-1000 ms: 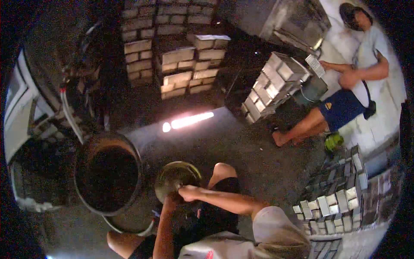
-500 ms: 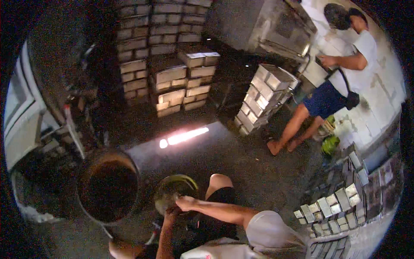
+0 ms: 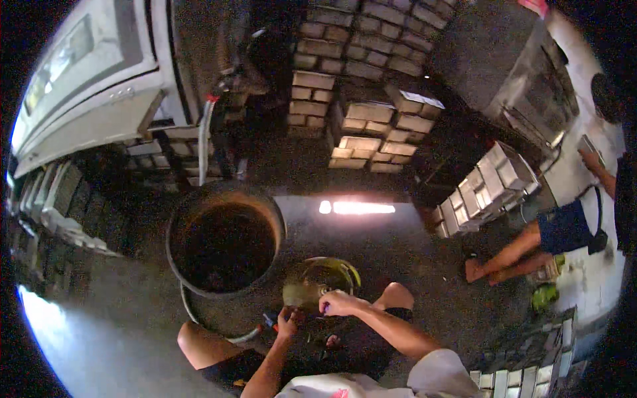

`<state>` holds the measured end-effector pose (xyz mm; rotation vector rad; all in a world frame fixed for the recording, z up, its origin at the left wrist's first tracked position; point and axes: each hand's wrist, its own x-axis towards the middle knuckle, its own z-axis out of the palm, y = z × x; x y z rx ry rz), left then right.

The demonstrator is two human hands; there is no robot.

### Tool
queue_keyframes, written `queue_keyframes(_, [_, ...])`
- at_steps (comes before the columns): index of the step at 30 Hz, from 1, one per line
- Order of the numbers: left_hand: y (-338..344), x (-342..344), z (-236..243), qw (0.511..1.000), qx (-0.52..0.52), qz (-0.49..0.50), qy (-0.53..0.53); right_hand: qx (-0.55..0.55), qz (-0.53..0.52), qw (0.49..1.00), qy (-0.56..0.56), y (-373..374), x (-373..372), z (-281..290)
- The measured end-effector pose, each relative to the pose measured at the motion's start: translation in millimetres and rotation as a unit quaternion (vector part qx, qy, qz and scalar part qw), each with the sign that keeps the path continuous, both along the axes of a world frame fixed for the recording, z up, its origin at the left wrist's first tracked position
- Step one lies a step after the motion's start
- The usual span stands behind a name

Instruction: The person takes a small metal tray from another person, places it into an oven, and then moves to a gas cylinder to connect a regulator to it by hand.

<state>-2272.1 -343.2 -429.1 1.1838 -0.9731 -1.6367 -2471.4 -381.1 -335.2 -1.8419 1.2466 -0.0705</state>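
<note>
In front of my bent knees is a round basin [image 3: 355, 273] with a yellow-green rim. My right hand [image 3: 342, 304] is closed at its near edge, the fingers curled round something small that I cannot make out. Lower and to the left, my left hand [image 3: 287, 324] is closed too, and what it may hold is hidden. A blurred, flat yellow-green shape [image 3: 300, 292] shows just above the left hand. Beside that hand lies the orange and blue end [image 3: 270, 321] of a pale hose [image 3: 242, 338].
A large round drum [image 3: 281, 229] with a dark inside stands left of the basin. Stacked bricks [image 3: 361, 149] rise at the back, with another stack [image 3: 488, 182] at right. A person in blue shorts [image 3: 564, 222] stands at far right. A white door [image 3: 93, 60] is at upper left.
My view has swung left, so the scene sits further right. My hands were together over the basin; now they are apart, the left one lower and nearer me.
</note>
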Motion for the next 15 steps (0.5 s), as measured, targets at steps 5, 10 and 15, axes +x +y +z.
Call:
queue_keyframes(5, [9.8, 7.7, -28.5, 0.984, 0.036, 0.004, -0.173, -0.113, -0.160, 0.978, -0.069, 6.4, -56.0, 45.5])
queue_keyframes(10, [22.3, 3.3, -57.5, 0.975, 0.034, 0.112, -0.188, 0.010, -0.267, 0.961, 0.065, 29.8, -103.9, 55.7])
queue_keyframes(15, [30.2, -0.2, -59.0, 0.944, -0.080, 0.045, -0.316, 0.015, -0.234, 0.938, 0.253, 42.6, -101.0, 23.1])
